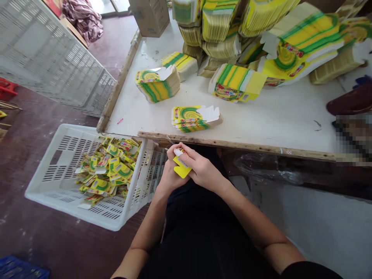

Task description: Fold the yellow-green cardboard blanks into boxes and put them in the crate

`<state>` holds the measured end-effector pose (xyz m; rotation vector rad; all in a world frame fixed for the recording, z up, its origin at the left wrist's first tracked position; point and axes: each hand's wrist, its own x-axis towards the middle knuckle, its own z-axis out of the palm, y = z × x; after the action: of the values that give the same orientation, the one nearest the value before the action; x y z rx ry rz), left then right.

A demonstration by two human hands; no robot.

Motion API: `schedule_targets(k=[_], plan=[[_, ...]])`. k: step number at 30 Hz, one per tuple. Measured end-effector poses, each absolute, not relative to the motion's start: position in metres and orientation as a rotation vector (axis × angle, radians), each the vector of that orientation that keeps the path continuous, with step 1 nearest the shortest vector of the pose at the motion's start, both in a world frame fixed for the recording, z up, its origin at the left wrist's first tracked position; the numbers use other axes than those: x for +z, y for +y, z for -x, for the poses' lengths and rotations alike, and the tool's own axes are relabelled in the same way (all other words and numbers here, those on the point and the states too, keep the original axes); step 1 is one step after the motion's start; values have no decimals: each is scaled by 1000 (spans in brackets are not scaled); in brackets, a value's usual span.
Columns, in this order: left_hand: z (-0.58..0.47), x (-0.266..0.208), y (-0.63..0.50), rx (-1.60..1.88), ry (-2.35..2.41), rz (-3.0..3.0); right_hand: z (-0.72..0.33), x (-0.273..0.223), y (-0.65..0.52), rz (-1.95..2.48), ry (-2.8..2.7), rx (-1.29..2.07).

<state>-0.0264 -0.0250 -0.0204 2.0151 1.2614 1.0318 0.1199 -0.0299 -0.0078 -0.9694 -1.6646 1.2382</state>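
Note:
Just off the table's front edge, both my hands are closed around one small yellow cardboard box [183,169]. Its yellow flap sticks out towards me, and a white flap shows at the top. My left hand [169,173] wraps it from the left, its fingers partly hidden behind the box. My right hand [202,167] grips it from the right, thumb across the top. Beyond my hands, a small stack of flat yellow-green cartons [188,118] lies on the white table [247,124], with white flaps pointing right.
At my left stands a white plastic crate [40,193] holding many small yellow boxes [110,166]. More carton bundles [158,83] and tall carton stacks [216,23] fill the table's back. Another white crate [43,50] and a brown cardboard box [151,17] stand beyond. A wooden strip [232,144] edges the table.

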Motion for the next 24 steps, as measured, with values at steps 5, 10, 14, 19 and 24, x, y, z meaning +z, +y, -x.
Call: schedule_targets(k=[5,10,14,19,24], plan=[[23,-20,-26,1050,1442,-2133,-123,-15,-27,1014,-1436,1211],[29,-10,-25,981,1536,-2147,-133,-17,-22,943,-1599,1131],[37,-4,-22,952,1502,-2177,-133,-19,-22,935,-1809,1120],[39,-4,-21,878,1474,-2074,-136,-15,-19,1026,-1839,1103],[40,-5,-21,885,1429,-1991,-151,-2,-10,984,-2010,1127]])
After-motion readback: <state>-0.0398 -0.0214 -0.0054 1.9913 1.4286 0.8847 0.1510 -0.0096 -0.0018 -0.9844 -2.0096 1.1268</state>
